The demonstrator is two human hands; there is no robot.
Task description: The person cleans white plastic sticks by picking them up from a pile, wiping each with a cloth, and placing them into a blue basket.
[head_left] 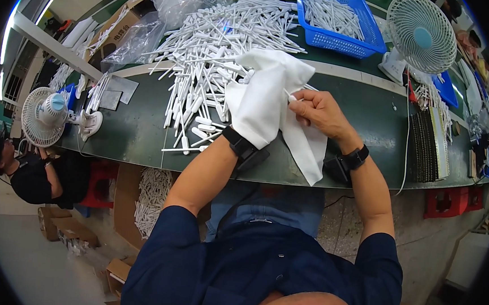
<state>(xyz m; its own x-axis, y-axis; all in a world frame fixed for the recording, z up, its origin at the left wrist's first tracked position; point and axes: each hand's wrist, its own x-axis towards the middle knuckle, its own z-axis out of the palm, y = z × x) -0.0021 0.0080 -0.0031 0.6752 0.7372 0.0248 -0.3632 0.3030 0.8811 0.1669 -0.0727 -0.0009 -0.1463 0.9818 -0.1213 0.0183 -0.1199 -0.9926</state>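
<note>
A white cloth (262, 100) drapes over my left hand and hides its fingers; the wrist with a black band comes out below it. My right hand (320, 113) is closed in a pinch at the cloth's right side, on a thin white plastic stick (291, 97) whose end shows beside the cloth. A long corner of the cloth hangs toward the table's near edge. To the left and behind the cloth lies a large heap of white plastic sticks (206, 56), each with a wider, flattened end. Several of them lie loose near my left wrist.
A blue basket (343, 45) of white sticks stands at the back, beside a white fan (421, 34). Another fan (46, 113) is at the left. Dark strips (425, 145) lie at the right. Below the green table (368, 87) stands a carton (127, 201) of sticks. A person (33, 174) sits left.
</note>
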